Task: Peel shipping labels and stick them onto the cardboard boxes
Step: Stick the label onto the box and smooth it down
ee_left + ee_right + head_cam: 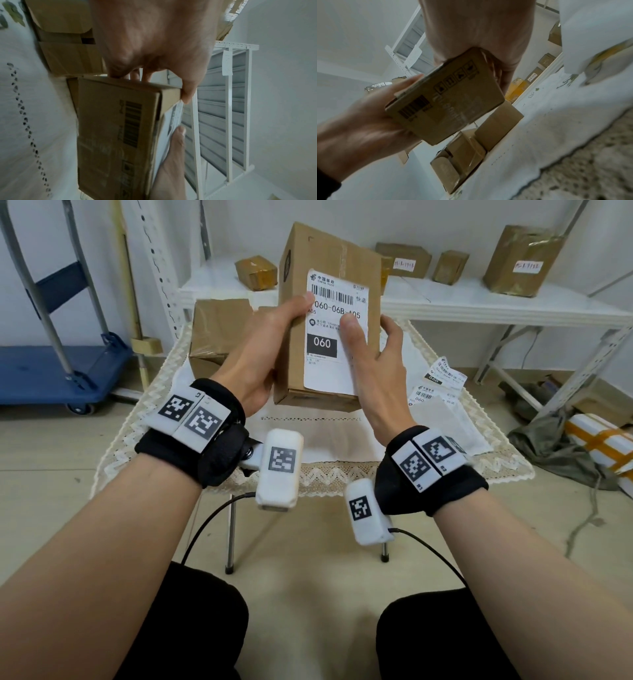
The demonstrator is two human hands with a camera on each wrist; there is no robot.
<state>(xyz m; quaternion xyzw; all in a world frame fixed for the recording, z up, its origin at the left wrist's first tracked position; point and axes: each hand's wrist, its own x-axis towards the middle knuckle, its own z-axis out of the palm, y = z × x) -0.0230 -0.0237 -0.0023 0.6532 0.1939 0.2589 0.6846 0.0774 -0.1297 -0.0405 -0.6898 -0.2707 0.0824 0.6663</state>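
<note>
I hold a tall cardboard box upright above the table with both hands. A white shipping label with a barcode and a black "060" block lies on the face turned toward me. My left hand grips the box's left side, its thumb on the label's left edge by the barcode. My right hand wraps the right side, its thumb pressing flat on the label's middle. In the left wrist view, the box shows its printed side and the label edge-on. The right wrist view shows the box from below.
A taped brown box sits behind on the lace-covered table. Loose labels lie at the table's right. The white shelf behind carries several boxes. A blue cart stands on the left, and bags lie on the floor at right.
</note>
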